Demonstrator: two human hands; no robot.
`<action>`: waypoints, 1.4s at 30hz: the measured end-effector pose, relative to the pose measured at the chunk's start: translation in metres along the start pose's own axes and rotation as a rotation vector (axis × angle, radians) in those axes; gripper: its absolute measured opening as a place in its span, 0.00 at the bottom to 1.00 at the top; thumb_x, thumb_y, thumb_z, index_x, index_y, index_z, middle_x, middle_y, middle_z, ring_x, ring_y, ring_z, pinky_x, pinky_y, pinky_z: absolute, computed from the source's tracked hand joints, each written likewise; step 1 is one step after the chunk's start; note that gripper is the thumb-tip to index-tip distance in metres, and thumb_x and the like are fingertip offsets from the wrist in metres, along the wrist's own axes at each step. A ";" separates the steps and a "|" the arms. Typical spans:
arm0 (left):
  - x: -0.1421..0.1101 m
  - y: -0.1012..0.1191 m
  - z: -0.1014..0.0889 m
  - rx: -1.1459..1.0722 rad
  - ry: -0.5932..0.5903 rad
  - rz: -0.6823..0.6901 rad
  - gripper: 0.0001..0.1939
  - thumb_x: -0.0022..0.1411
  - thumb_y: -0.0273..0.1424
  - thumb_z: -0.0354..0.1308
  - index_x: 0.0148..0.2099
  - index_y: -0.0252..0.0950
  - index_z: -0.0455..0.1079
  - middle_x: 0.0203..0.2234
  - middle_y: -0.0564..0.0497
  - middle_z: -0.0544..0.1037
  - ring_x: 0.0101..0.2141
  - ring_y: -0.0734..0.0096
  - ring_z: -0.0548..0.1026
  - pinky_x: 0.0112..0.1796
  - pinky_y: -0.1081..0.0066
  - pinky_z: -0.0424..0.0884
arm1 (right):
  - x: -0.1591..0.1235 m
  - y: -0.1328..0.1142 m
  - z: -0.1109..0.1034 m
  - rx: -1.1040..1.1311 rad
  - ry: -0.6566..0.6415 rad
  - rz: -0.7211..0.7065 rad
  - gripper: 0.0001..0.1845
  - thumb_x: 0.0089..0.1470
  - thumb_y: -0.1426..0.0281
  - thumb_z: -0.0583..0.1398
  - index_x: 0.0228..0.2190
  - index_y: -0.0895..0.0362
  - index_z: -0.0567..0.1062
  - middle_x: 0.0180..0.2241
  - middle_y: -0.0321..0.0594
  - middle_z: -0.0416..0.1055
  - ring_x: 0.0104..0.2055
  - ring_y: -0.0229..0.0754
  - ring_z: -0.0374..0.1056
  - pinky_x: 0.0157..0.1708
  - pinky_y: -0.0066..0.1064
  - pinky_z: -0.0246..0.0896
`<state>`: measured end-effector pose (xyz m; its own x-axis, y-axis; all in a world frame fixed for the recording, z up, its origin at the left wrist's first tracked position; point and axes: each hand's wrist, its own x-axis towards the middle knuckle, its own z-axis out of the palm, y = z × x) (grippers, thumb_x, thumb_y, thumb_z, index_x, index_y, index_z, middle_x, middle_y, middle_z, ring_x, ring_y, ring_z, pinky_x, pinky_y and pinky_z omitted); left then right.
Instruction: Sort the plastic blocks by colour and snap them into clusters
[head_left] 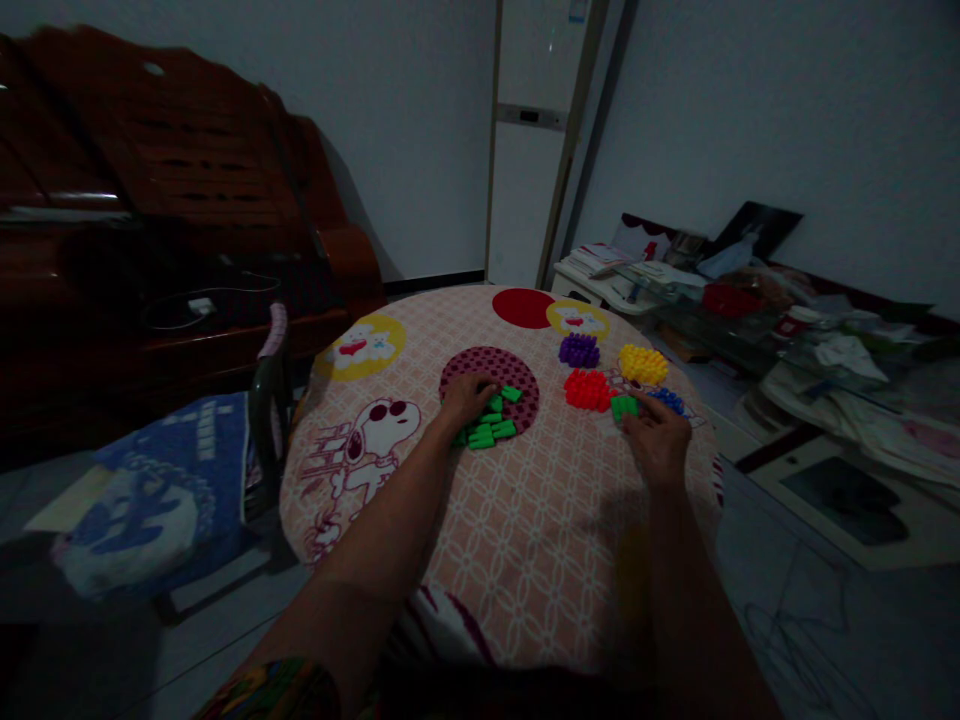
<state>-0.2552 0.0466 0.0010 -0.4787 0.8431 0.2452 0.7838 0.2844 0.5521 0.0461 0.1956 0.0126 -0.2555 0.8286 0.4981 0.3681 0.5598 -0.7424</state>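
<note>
Green pieces (481,441), pink tablecloth (525,530) with white lattice

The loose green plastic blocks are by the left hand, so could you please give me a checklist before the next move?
1. Left hand at the loose green plastic blocks: ok.
2. Right hand at the small green block group: ok; firmness of grip, cannot tell.
3. Green group apart from the bumpy red plastic cluster: cannot tell; they sit very close.
4. Bumpy purple plastic cluster apart from the bumpy yellow plastic cluster: ok.
5. Bumpy blue plastic cluster fully visible: not ok; right hand partly hides it.
</note>
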 end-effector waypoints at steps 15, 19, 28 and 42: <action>0.000 0.003 -0.003 0.002 -0.013 -0.010 0.16 0.64 0.33 0.53 0.45 0.37 0.81 0.37 0.48 0.84 0.36 0.62 0.78 0.37 0.69 0.68 | 0.014 -0.011 0.001 -0.558 -0.490 -0.282 0.15 0.51 0.74 0.58 0.40 0.58 0.81 0.39 0.47 0.80 0.40 0.46 0.73 0.40 0.33 0.60; 0.001 0.000 -0.001 -0.008 -0.014 0.000 0.15 0.64 0.33 0.53 0.44 0.37 0.81 0.37 0.47 0.84 0.37 0.62 0.78 0.39 0.68 0.69 | 0.018 -0.007 -0.002 -0.578 -0.471 -0.291 0.14 0.52 0.74 0.58 0.38 0.57 0.81 0.38 0.45 0.80 0.39 0.46 0.72 0.38 0.32 0.59; 0.001 0.001 0.000 -0.024 -0.039 0.024 0.16 0.63 0.31 0.55 0.49 0.39 0.80 0.42 0.48 0.83 0.41 0.61 0.78 0.43 0.67 0.70 | 0.011 -0.029 0.007 -0.456 -0.373 -0.431 0.19 0.54 0.72 0.60 0.48 0.56 0.77 0.51 0.52 0.74 0.53 0.55 0.67 0.54 0.44 0.60; 0.003 -0.018 -0.015 -0.090 -0.041 0.067 0.17 0.62 0.33 0.50 0.40 0.34 0.81 0.36 0.47 0.83 0.37 0.63 0.78 0.43 0.67 0.71 | -0.007 -0.089 0.161 -0.410 -0.582 -0.372 0.16 0.62 0.74 0.52 0.47 0.55 0.76 0.47 0.52 0.75 0.54 0.54 0.65 0.52 0.45 0.62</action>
<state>-0.2768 0.0367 0.0032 -0.4082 0.8772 0.2526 0.7741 0.1860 0.6052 -0.1290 0.1389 0.0023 -0.8094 0.5145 0.2833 0.4374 0.8499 -0.2939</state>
